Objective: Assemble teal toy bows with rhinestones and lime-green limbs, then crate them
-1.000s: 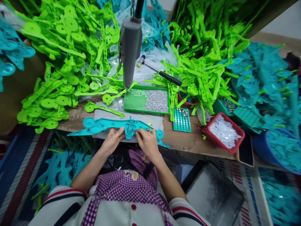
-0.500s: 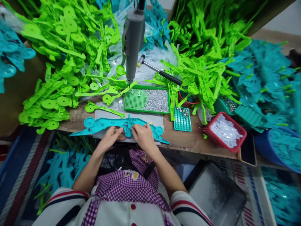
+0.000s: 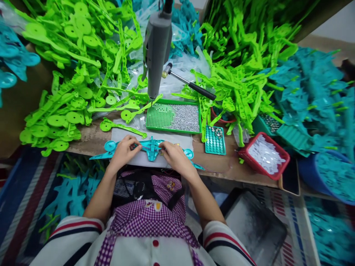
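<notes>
A long blue plastic part (image 3: 152, 149) lies across a pale cloth at the table's front edge, its round discs near each end. My left hand (image 3: 125, 150) is over its left half, thumb and forefinger pinched on a thin dark strand that runs along the part. On the right half is my right hand (image 3: 172, 154), fingers pinched close to the central crosspiece; what it grips is too small to make out. Above and behind the part hangs a grey power screwdriver (image 3: 157, 55). A green tray (image 3: 161, 116) of small metal screws sits behind the blue part.
Heaps of green parts (image 3: 83, 26) rise at the left and back. A hammer (image 3: 194, 85) rests behind the tray. To the right are a small teal tray (image 3: 215, 145), a red basket (image 3: 286, 162) of white pieces and a blue tub (image 3: 309, 170).
My left hand has moved left and up over the blue part, and my right hand has shifted slightly right. The blue part now sits a little further right.
</notes>
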Demonstrator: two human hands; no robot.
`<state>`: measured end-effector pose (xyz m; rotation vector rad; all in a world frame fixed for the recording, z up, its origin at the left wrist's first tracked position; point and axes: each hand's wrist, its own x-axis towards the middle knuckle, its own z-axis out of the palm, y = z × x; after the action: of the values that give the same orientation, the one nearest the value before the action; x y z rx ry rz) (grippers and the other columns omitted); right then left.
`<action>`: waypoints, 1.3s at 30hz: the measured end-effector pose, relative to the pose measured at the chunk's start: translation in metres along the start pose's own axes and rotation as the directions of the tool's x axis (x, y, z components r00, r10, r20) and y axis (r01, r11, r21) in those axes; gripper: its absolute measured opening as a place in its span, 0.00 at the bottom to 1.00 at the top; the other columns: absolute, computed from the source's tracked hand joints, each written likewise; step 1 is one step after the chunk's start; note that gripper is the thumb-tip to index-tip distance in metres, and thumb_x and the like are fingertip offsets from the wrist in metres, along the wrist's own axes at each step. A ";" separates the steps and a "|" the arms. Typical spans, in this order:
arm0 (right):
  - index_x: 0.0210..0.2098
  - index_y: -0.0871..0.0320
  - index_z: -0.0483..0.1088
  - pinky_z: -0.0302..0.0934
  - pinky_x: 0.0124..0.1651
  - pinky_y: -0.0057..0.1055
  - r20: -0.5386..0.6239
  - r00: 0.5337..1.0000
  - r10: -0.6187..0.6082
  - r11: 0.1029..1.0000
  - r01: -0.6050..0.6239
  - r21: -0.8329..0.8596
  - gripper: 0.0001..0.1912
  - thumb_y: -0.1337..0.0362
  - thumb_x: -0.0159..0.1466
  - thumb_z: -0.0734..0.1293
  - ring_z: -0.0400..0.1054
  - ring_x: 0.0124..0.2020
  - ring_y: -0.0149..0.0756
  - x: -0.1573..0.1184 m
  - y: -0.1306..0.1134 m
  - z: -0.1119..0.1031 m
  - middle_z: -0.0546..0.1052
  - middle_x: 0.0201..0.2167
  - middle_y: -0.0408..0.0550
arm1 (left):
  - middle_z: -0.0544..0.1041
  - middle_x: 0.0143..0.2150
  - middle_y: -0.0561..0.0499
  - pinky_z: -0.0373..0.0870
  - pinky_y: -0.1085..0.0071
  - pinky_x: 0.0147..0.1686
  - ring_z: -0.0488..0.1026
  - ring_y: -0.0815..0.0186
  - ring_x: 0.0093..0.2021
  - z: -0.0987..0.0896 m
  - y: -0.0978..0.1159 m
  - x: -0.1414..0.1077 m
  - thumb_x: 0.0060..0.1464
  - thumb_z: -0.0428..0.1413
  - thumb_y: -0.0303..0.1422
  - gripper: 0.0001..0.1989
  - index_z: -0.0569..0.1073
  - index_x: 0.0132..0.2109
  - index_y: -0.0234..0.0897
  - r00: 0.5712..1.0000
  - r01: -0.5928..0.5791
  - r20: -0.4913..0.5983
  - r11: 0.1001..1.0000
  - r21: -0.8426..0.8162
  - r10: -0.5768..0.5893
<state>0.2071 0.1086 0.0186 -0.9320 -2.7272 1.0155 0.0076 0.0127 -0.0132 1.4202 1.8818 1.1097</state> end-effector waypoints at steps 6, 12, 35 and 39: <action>0.46 0.59 0.69 0.59 0.49 0.36 0.002 0.996 -0.087 0.994 0.086 0.072 0.09 0.69 0.66 0.62 0.69 0.45 0.37 0.011 0.015 0.000 0.75 0.44 0.52 | 0.71 0.39 0.50 0.65 0.71 0.31 0.64 0.72 0.26 0.001 0.002 -0.002 0.47 0.58 0.32 0.03 0.73 0.28 0.37 0.999 0.027 -0.046 0.999 0.020 -0.026; 0.42 0.58 0.70 0.60 0.48 0.37 0.012 0.996 -0.092 0.994 0.091 0.066 0.06 0.67 0.66 0.63 0.67 0.45 0.38 0.009 0.025 0.007 0.74 0.42 0.51 | 0.71 0.37 0.51 0.67 0.71 0.32 0.65 0.71 0.28 0.001 0.002 0.000 0.49 0.56 0.32 0.04 0.72 0.29 0.37 1.000 0.014 -0.014 0.998 0.068 -0.013; 0.34 0.57 0.70 0.57 0.43 0.30 0.070 0.997 0.015 0.994 -0.022 0.108 0.05 0.70 0.62 0.62 0.65 0.37 0.33 0.018 0.013 0.001 0.71 0.36 0.46 | 0.72 0.46 0.45 0.71 0.62 0.51 0.72 0.60 0.49 -0.006 -0.001 -0.013 0.57 0.56 0.35 0.06 0.75 0.36 0.38 0.947 -0.171 -0.221 0.948 0.267 0.233; 0.32 0.57 0.67 0.55 0.40 0.30 0.130 0.987 0.089 0.995 -0.094 0.029 0.01 0.68 0.59 0.65 0.63 0.36 0.33 0.026 0.006 -0.001 0.69 0.35 0.44 | 0.72 0.47 0.46 0.71 0.63 0.50 0.72 0.61 0.50 -0.009 -0.003 -0.011 0.57 0.57 0.35 0.05 0.75 0.36 0.39 0.946 -0.208 -0.203 0.953 0.223 0.253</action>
<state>0.1895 0.1272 0.0121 -1.0295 -2.7822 1.1759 0.0019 -0.0005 -0.0116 1.7258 2.0742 1.2727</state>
